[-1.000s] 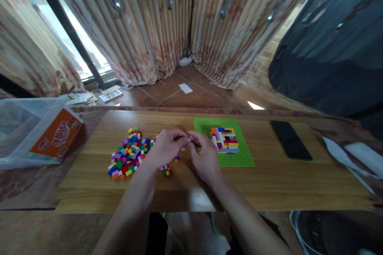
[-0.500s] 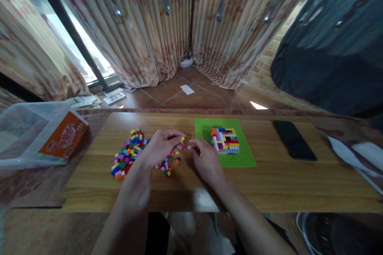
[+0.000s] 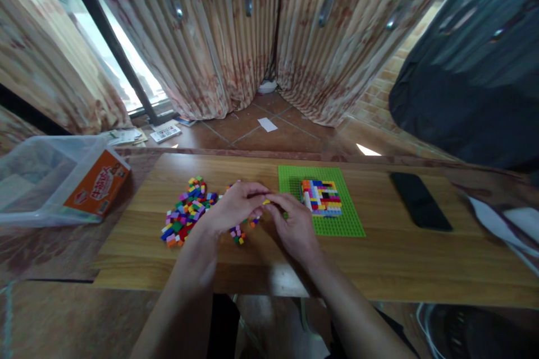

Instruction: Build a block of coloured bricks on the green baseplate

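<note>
My left hand (image 3: 236, 207) and my right hand (image 3: 295, 224) meet fingertip to fingertip over the wooden table (image 3: 379, 258), pinching a small yellow brick (image 3: 266, 201) between them. Both hands have their fingers closed. A heap of small coloured bricks (image 3: 187, 210) lies just left of my left hand, with a few loose ones (image 3: 238, 234) under my wrist. Right of my hands lies a green baseplate (image 3: 337, 225) carrying a flat multicoloured brick build (image 3: 321, 197).
A black phone (image 3: 420, 208) lies on the table's right part. At the left stands a clear plastic bin (image 3: 33, 179) with an orange box (image 3: 99, 185) leaning in it. Curtains (image 3: 236, 45) hang behind; papers lie on the tiled floor. A dark cloth (image 3: 467, 84) hangs at right.
My hands, slightly apart half a second ago, have come together again around a small brick. The view has shifted a little to the left and down.
</note>
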`<action>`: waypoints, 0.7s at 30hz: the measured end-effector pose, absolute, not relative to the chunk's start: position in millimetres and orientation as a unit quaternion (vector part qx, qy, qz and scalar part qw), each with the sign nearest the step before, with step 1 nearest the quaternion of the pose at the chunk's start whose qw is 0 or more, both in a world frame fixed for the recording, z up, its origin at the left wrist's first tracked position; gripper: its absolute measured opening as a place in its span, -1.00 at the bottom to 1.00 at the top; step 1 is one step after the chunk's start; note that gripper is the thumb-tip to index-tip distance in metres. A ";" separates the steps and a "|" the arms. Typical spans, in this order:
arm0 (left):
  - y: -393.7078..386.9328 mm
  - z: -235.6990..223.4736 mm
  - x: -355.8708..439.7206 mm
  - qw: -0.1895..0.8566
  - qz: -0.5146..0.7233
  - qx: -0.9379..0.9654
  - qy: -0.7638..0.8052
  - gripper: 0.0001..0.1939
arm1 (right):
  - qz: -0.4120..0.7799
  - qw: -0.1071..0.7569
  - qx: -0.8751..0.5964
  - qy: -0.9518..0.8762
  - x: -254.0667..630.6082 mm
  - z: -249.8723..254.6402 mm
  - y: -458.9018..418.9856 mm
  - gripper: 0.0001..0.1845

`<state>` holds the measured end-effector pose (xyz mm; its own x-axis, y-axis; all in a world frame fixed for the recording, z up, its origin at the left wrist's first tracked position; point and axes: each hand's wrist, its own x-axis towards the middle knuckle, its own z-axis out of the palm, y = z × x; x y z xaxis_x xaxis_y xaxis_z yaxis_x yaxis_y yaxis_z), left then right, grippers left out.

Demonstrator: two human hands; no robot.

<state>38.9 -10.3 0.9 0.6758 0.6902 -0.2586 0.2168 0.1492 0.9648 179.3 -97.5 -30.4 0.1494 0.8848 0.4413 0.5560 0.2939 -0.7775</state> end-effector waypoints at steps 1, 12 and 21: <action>-11.8 3.1 39.7 0.673 0.175 0.624 0.357 -0.81 | 0.162 0.502 -0.567 -0.632 179.1 -29.2 -98.4 -0.81; -16.0 8.4 44.0 0.638 0.156 0.642 0.396 -0.76 | 0.116 0.489 -0.667 -0.550 249.4 -17.7 -131.7 -0.83; -14.6 6.6 47.3 0.598 0.142 0.685 0.391 -0.77 | 0.123 0.432 -0.709 -0.543 306.8 -28.5 -146.9 -0.76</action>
<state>47.3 -14.6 6.6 0.6542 0.7051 -0.2736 0.3657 0.0217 0.9305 306.8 -146.9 -28.5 0.3798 0.8769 0.2945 0.6642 -0.0370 -0.7467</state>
